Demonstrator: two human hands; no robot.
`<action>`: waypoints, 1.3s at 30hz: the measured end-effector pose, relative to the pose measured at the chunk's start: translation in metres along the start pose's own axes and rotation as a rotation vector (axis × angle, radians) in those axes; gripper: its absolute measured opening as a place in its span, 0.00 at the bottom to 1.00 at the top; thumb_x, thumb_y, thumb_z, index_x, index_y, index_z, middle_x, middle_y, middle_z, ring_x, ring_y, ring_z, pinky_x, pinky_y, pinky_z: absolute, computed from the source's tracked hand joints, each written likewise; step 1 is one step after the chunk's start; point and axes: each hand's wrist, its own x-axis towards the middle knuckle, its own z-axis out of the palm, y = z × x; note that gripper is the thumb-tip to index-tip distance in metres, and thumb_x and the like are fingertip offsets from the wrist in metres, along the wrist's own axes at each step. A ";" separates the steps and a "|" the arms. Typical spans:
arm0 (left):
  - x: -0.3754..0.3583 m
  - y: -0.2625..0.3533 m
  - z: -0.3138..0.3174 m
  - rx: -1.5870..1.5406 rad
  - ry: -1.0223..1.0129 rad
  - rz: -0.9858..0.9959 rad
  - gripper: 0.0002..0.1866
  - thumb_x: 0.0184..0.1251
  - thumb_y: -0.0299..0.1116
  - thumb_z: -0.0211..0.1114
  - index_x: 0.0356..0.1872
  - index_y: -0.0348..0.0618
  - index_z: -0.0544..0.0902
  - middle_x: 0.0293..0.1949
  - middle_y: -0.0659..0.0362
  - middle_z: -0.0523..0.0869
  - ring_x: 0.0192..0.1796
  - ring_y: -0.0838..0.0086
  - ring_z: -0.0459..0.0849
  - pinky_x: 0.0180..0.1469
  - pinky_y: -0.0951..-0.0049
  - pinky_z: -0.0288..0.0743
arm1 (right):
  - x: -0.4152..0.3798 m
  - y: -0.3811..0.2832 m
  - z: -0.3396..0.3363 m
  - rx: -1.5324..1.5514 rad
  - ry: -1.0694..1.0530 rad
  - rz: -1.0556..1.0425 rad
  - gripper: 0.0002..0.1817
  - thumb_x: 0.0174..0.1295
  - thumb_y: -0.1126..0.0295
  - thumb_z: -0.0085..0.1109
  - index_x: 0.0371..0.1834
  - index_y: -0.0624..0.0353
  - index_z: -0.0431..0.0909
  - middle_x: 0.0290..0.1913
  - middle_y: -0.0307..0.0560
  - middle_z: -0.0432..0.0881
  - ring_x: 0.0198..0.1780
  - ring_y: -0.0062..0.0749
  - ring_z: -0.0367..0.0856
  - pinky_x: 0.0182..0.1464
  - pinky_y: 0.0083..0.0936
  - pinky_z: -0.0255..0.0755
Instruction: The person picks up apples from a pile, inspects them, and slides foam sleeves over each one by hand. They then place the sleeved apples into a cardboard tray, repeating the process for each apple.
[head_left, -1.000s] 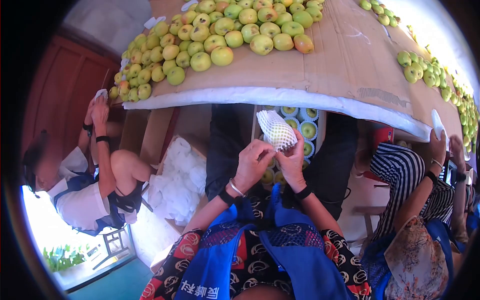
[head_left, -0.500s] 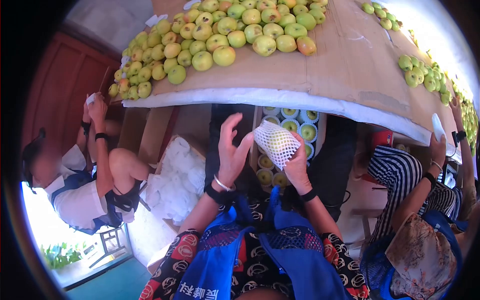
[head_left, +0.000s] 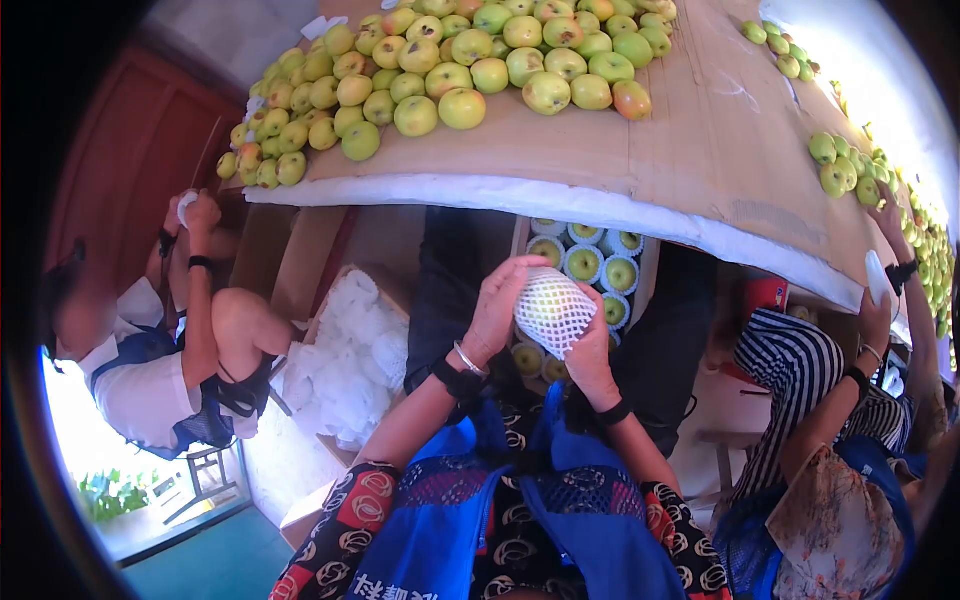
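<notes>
A white foam net (head_left: 555,308) with a pale green apple inside is held between my two hands, above an open box. My left hand (head_left: 496,308) presses against its left side, fingers curved over the top. On the other side my right hand (head_left: 592,350) wraps round the lower right of the net. Beneath them, the box (head_left: 648,272) holds several green apples (head_left: 583,264) in white foam nets; my hands hide part of it.
A heap of green-yellow apples (head_left: 462,108) lies on the cardboard-covered table (head_left: 700,150). White foam nets (head_left: 350,360) fill a box at the left. One person (head_left: 150,350) sits at the left; another (head_left: 840,480) at the right holds a white net.
My left hand has moved right, from apart with spread fingers to against the netted apple. The net now sits rounder over the apple. The right-hand person's far hand has reached up to the apples.
</notes>
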 end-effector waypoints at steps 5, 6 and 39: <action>-0.007 -0.003 -0.004 -0.108 0.037 -0.006 0.15 0.71 0.36 0.45 0.46 0.35 0.74 0.44 0.53 0.80 0.46 0.75 0.79 0.51 0.75 0.73 | 0.002 -0.003 -0.002 -0.017 -0.036 0.083 0.36 0.43 0.82 0.67 0.57 0.62 0.59 0.51 0.46 0.73 0.51 0.26 0.74 0.53 0.21 0.69; -0.007 -0.002 -0.006 -0.130 0.059 -0.007 0.13 0.71 0.34 0.46 0.45 0.35 0.74 0.44 0.54 0.80 0.45 0.76 0.79 0.50 0.75 0.73 | 0.000 -0.003 -0.001 -0.045 -0.045 0.062 0.36 0.43 0.82 0.66 0.57 0.62 0.59 0.50 0.46 0.73 0.51 0.25 0.74 0.53 0.21 0.69; -0.012 -0.043 -0.038 -0.830 -0.051 -0.481 0.28 0.70 0.52 0.40 0.54 0.36 0.72 0.52 0.50 0.78 0.54 0.59 0.76 0.60 0.59 0.66 | -0.004 -0.046 0.002 -0.822 -0.343 -0.463 0.18 0.41 0.73 0.69 0.39 0.54 0.78 0.65 0.61 0.57 0.67 0.64 0.51 0.65 0.46 0.50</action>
